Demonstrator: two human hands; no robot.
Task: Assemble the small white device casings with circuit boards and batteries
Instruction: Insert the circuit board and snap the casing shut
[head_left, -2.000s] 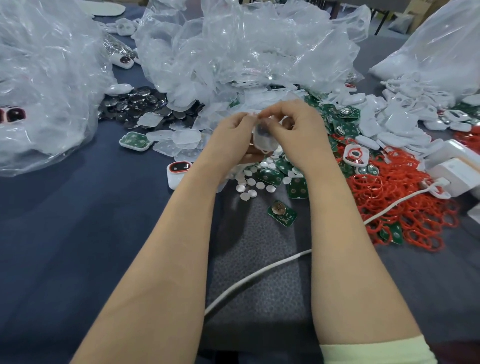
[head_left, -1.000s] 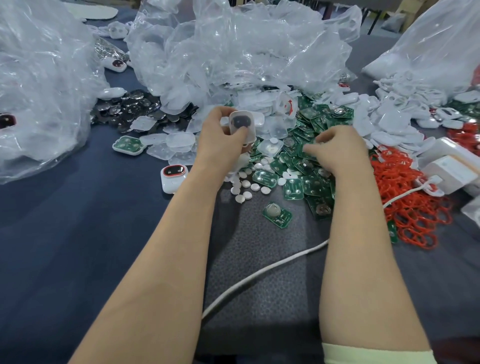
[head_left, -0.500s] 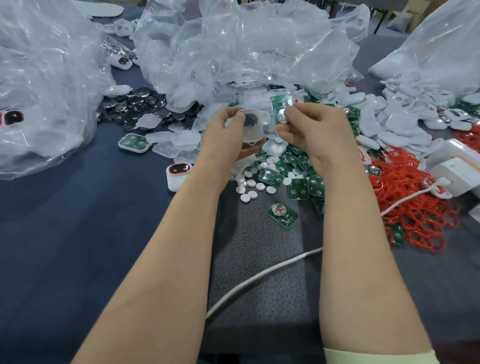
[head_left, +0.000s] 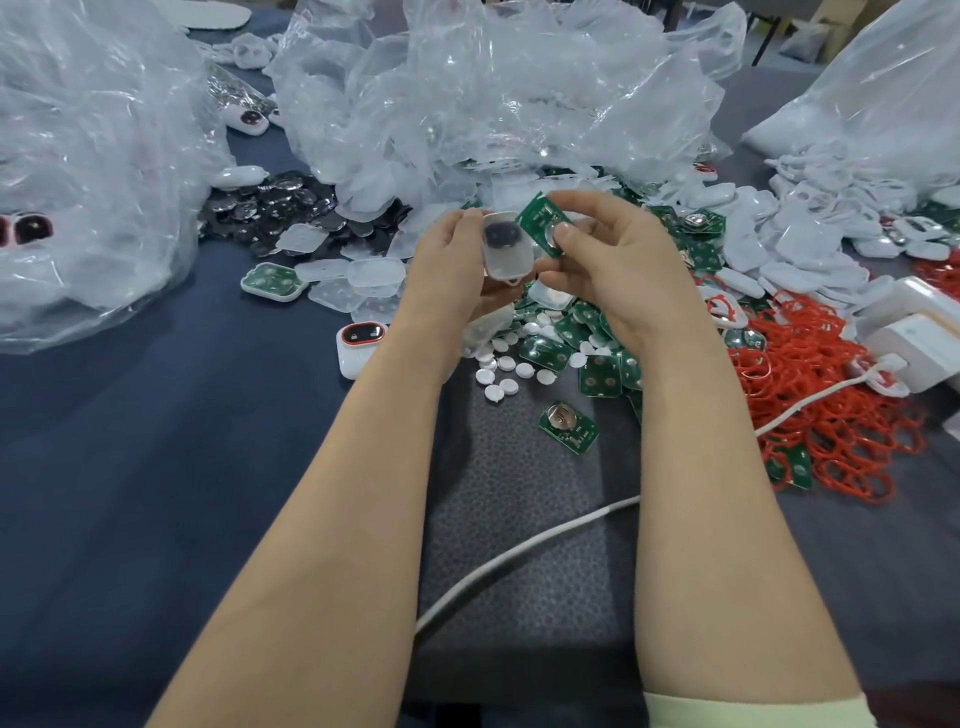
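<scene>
Left hand (head_left: 447, 262) grip curled round white casing (head_left: 508, 250), held above tabletop (head_left: 156, 441). Right hand (head_left: 621, 265) grip pinched circuit board (head_left: 537, 218) with battery (head_left: 555, 233), just beside casing, tilted. Risk: skewed entry could jam board; thumb pressure could dislodge battery into parts pile (head_left: 571, 353).

1. Soft, even indoor light from above; moderately bright, with a cool cast
2. White glare streaks on the crumpled bags (head_left: 493, 104), strongest on the left one
3. Shadows are faint: a soft dark band along the cable (head_left: 519, 544) on the cloth (head_left: 130, 467)
4. Centre is sharp: the casing (head_left: 506, 249) in the left hand (head_left: 447, 265) and the board (head_left: 535, 218) in the right hand (head_left: 618, 260) show detail
5. Wide-angle bending stretches the edges; far corners look soft and smeared
</scene>
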